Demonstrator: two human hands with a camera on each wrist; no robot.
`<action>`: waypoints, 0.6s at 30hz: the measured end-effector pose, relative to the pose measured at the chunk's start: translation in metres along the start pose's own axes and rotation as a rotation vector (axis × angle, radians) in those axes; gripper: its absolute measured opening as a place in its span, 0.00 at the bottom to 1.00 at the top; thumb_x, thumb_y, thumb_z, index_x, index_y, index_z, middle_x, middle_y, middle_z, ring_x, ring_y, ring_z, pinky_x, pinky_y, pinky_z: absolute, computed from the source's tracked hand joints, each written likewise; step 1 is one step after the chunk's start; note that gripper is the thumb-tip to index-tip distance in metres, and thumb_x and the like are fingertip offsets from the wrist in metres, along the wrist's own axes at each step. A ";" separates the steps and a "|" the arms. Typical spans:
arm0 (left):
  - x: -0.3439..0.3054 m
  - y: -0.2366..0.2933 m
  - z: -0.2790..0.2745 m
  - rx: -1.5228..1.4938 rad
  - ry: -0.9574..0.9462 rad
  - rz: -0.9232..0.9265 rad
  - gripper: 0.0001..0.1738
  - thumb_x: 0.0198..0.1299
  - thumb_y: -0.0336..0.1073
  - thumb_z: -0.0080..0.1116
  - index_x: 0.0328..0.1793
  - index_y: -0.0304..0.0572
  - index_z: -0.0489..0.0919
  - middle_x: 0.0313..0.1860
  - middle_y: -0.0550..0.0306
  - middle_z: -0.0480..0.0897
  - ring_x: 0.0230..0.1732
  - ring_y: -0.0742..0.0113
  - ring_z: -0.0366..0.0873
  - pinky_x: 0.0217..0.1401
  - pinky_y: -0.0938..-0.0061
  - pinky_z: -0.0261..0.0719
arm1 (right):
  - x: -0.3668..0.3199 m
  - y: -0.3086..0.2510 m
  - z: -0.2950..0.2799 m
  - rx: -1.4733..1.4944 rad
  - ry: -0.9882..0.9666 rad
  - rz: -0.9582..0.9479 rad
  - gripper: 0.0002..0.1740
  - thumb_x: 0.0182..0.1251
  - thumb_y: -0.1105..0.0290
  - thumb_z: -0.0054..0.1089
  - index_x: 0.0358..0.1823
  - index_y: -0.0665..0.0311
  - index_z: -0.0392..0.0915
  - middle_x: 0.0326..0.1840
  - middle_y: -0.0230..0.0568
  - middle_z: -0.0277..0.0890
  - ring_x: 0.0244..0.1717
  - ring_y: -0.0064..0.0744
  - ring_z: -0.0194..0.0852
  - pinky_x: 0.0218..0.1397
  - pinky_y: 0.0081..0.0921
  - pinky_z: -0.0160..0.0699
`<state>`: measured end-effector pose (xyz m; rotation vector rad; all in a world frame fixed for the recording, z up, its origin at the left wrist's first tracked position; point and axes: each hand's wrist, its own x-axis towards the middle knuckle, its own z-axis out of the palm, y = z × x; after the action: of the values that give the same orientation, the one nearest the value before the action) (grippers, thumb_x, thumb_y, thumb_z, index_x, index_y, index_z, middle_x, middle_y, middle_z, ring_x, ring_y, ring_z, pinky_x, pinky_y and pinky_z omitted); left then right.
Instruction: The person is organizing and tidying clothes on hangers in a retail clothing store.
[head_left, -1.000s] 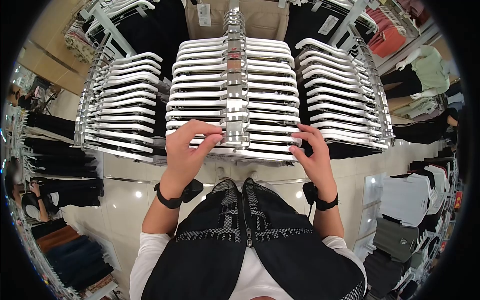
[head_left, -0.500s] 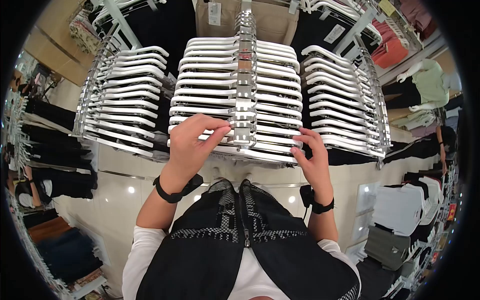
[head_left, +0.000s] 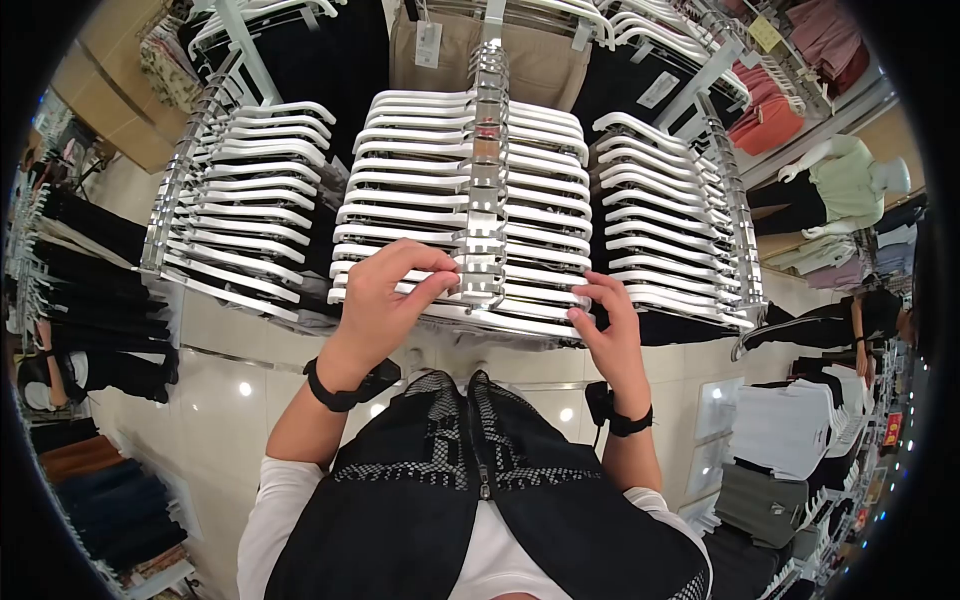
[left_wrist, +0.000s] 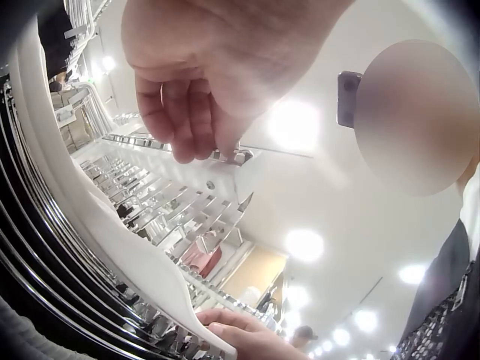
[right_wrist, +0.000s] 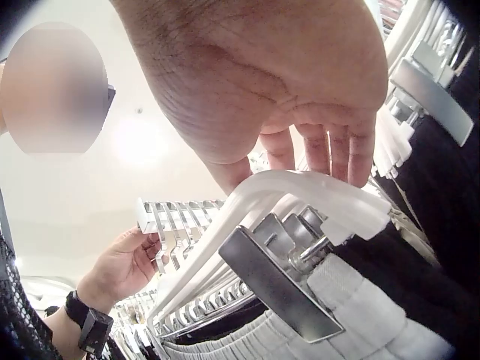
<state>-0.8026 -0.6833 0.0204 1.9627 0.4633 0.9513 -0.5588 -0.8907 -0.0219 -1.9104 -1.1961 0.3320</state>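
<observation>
My left hand (head_left: 385,295) pinches a silver hanger hook (head_left: 485,287) at the near end of the middle row, thumb against curled index finger. In the left wrist view its other fingers (left_wrist: 187,124) curl close to the rail's end. My right hand (head_left: 612,325) holds the right end of the nearest white hangers (head_left: 545,323), thumb on the near side and fingers reaching behind. From the right wrist, the hanger's bent end (right_wrist: 300,184) shows under the palm, with a metal clip (right_wrist: 281,289) gripping light grey gathered-waist clothing (right_wrist: 367,311).
Two more rows of white hangers flank the middle one, left (head_left: 255,205) and right (head_left: 665,220). Beige trousers (head_left: 540,60) hang behind. A mannequin (head_left: 850,175) stands at far right, and racks of dark clothes (head_left: 95,290) line the left. Glossy floor (head_left: 240,400) shows below.
The head view has shifted slightly, so the rack sits a little differently in it. Both hands keep their places, left at the hook and right at the hanger ends.
</observation>
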 end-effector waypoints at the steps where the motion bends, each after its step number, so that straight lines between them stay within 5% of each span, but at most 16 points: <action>1: 0.001 0.001 -0.002 -0.001 -0.011 0.005 0.07 0.61 0.25 0.73 0.44 0.34 0.87 0.39 0.52 0.90 0.40 0.62 0.88 0.45 0.71 0.84 | 0.000 -0.002 -0.001 -0.002 0.000 -0.006 0.17 0.64 0.68 0.75 0.53 0.60 0.85 0.67 0.47 0.79 0.67 0.49 0.79 0.68 0.39 0.77; 5: 0.000 -0.002 -0.002 0.047 0.053 0.041 0.07 0.66 0.26 0.69 0.49 0.34 0.88 0.45 0.53 0.89 0.44 0.66 0.87 0.49 0.75 0.83 | -0.002 -0.001 0.001 0.023 0.011 -0.001 0.17 0.65 0.68 0.75 0.54 0.61 0.85 0.67 0.47 0.79 0.66 0.49 0.79 0.68 0.40 0.76; 14: -0.001 0.003 0.002 0.161 0.008 0.130 0.20 0.68 0.24 0.63 0.66 0.39 0.86 0.59 0.48 0.87 0.55 0.58 0.87 0.59 0.69 0.84 | -0.004 -0.002 0.000 -0.006 0.007 -0.018 0.17 0.66 0.68 0.73 0.55 0.62 0.84 0.67 0.48 0.78 0.67 0.50 0.78 0.69 0.40 0.75; 18: 0.003 0.003 -0.002 0.330 0.000 0.230 0.20 0.66 0.24 0.64 0.64 0.39 0.86 0.61 0.48 0.88 0.55 0.54 0.88 0.57 0.68 0.85 | -0.003 -0.002 0.001 -0.015 0.004 -0.020 0.17 0.67 0.68 0.73 0.55 0.62 0.84 0.68 0.48 0.78 0.68 0.50 0.77 0.70 0.40 0.75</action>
<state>-0.8022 -0.6826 0.0250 2.3528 0.4216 1.0708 -0.5623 -0.8925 -0.0215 -1.9095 -1.2173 0.3091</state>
